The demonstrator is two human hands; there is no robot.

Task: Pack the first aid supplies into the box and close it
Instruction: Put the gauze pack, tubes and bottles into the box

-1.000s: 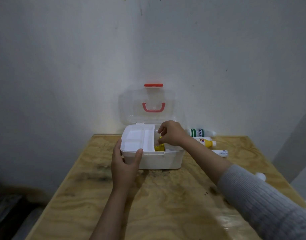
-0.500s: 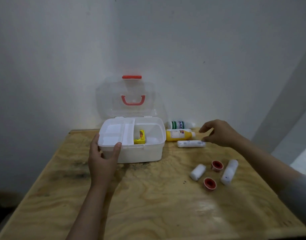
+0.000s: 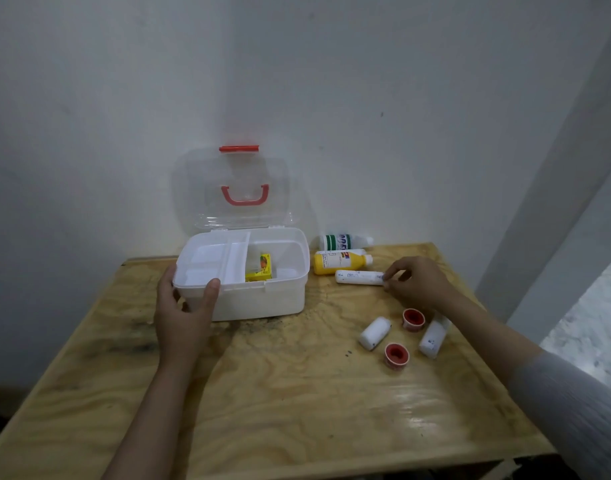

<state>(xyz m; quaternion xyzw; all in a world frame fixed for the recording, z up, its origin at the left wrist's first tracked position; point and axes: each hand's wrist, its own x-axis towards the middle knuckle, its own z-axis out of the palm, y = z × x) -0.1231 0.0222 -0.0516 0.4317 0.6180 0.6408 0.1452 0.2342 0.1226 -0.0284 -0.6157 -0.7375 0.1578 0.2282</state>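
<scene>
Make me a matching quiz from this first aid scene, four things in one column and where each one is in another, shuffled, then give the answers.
Things:
1. yellow carton
2. white tube
3. left hand
4. yellow bottle

Places:
A. lying on the table between the green-striped bottle and the white tube
B. gripping the box at its front left corner
C. inside the box
D. at the right hand fingertips

Pairs: 1-C, 2-D, 3-B, 4-A
</scene>
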